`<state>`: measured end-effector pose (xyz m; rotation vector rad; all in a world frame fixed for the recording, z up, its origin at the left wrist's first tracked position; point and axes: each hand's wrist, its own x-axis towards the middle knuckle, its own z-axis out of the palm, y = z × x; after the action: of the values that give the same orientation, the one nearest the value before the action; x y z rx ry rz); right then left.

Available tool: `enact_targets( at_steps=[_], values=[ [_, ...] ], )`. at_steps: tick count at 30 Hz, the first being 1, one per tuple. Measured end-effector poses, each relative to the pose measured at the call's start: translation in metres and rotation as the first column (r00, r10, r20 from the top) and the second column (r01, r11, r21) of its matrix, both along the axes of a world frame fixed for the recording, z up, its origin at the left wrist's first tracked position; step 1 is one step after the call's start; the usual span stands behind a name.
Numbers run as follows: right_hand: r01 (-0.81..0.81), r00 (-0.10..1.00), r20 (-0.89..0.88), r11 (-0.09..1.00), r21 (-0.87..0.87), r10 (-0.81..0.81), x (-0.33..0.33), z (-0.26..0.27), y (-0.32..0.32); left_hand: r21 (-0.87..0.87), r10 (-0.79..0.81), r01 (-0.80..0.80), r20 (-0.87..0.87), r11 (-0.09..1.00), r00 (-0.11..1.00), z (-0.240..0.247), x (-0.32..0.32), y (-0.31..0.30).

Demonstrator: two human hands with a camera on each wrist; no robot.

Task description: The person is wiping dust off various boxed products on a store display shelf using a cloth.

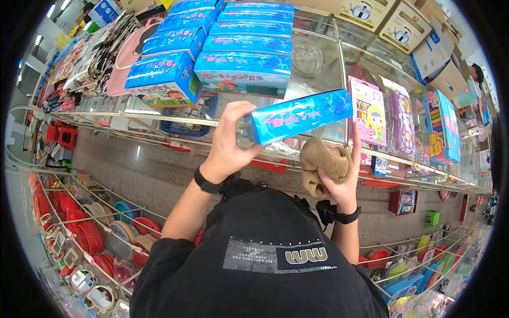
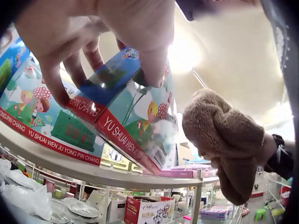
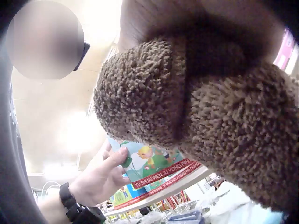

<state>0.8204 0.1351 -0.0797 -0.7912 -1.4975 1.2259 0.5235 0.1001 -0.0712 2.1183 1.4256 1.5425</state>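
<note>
My left hand (image 1: 225, 140) grips one end of a blue printed carton (image 1: 302, 116), thumb on the near side and fingers over the far side. The carton is raised and tilted at the front edge of the glass counter. In the left wrist view, cartoon figures and a red lettered band show on the carton (image 2: 145, 116). A fuzzy brown cloth (image 1: 324, 161) is bunched up in my right hand (image 1: 345, 188), with one finger pointing straight up beside the carton's right end. Close up in the right wrist view, the cloth (image 3: 140, 93) hides most of that hand.
Matching blue cartons (image 1: 244, 69) stand in rows on the counter. Right of them lie a pink card pack (image 1: 367, 111) and a box of coloured pens (image 1: 442, 127). Kettle boxes (image 1: 405, 26) stand farther back. Wire racks with red basins (image 1: 90, 236) are behind the person.
</note>
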Motion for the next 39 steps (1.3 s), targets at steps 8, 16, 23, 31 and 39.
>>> enact_targets(
  at_steps=[8,16,23,31,39],
  values=[
    [-0.163,0.974,0.162,0.987,0.008,0.159,0.003,0.01,-0.009,0.079,-0.024,0.025,-0.013,0.997,1.0,0.016,0.049,0.005],
    [-0.265,0.964,-0.058,0.959,-0.104,0.26,0.024,0.013,-0.013,-0.039,-0.154,0.158,0.096,0.987,0.983,0.029,0.073,0.001],
    [-0.303,0.951,-0.148,0.92,-0.248,0.273,0.047,0.022,-0.012,-0.134,-0.405,0.409,0.056,0.903,0.912,0.041,0.061,0.014],
    [-0.507,0.859,-0.077,0.821,-0.261,0.506,0.074,0.029,-0.01,-0.139,-0.415,0.421,0.074,0.896,0.907,0.032,0.055,0.037],
    [-0.581,0.796,0.0,0.764,-0.282,0.606,0.08,0.026,-0.007,-0.255,-0.564,0.563,0.076,0.786,0.822,0.008,0.055,0.06]
  ],
)
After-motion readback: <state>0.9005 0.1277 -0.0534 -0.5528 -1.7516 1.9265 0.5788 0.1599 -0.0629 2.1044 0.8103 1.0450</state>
